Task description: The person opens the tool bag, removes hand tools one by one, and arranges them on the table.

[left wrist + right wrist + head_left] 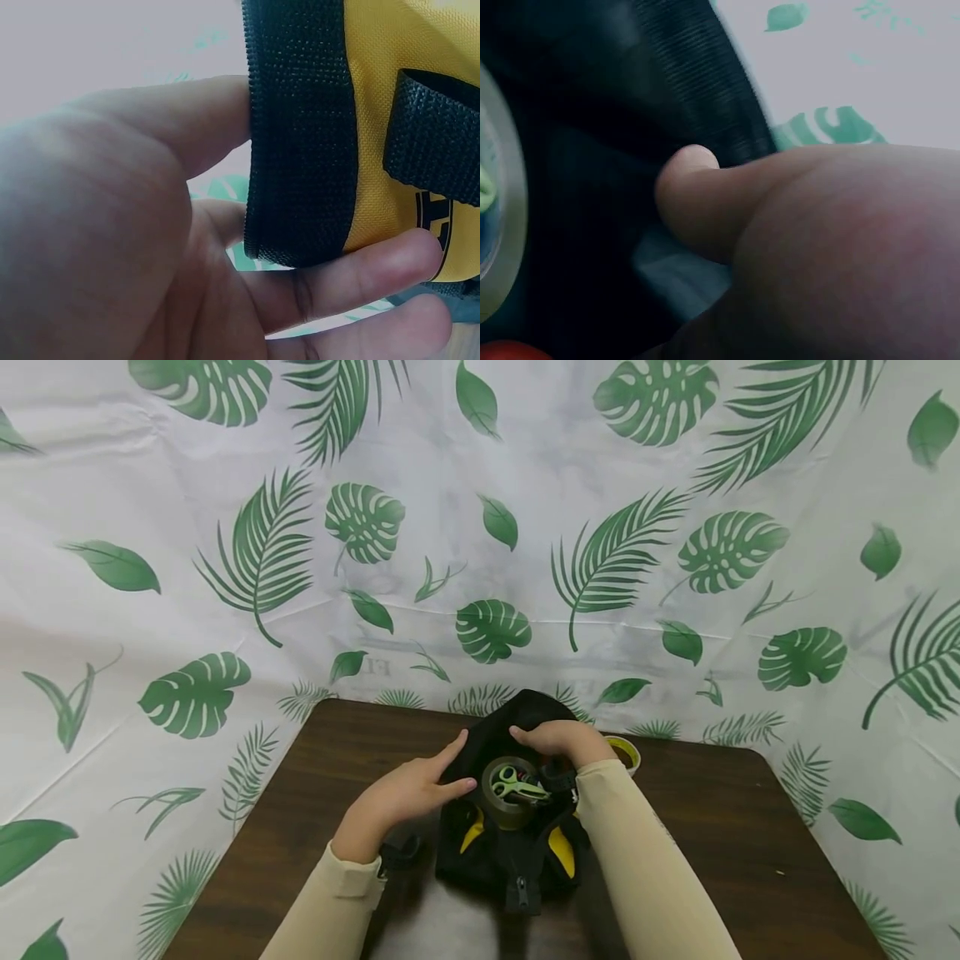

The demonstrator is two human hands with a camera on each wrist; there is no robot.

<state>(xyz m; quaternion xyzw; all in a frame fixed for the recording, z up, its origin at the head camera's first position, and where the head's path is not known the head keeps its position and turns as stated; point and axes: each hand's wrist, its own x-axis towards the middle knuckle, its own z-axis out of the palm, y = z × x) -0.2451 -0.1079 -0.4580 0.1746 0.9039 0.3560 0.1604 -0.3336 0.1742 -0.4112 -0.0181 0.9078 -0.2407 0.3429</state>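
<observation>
A black and yellow tool bag (pixel 480 852) stands on the table with its top open. My left hand (pixel 408 793) holds its left rim; in the left wrist view the thumb passes behind the black webbing edge (pixel 300 135) and two fingers lie along the yellow outside (pixel 375 187). On the far right rim, my right hand (pixel 562 742) grips with the thumb inside, against the dark lining (pixel 585 172); its other fingers are hidden. Within the opening sit a roll of brown tape (pixel 508 818) and green-handled scissors (pixel 517 785). A zipper pull (pixel 522 893) hangs at the front.
Behind my right wrist a yellow and white tape roll (pixel 633 758) lies on the dark wooden table (pixel 720 843). A leaf-print cloth (pixel 420 635) hangs close behind the table's far edge. Something red (pixel 514 351) shows low in the right wrist view.
</observation>
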